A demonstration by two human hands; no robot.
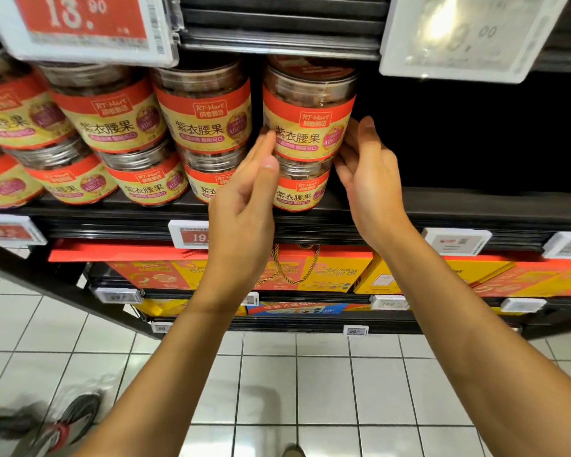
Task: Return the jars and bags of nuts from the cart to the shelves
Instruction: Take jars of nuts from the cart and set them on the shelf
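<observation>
Stacking: left hand and right hand flank the upper jar, fingers straight, gripping nothing. Such bracketing probably squares it atop the lower jar beneath the fingertips.

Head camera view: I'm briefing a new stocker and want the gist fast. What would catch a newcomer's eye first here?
The left hand and right hand flank a clear plastic jar with a red-and-yellow label, stacked on another at the right end of a row of matching jars on the black shelf. A big red 13.90 price tag hangs top left; flat red-and-yellow gift boxes lie on the shelf below.
</observation>
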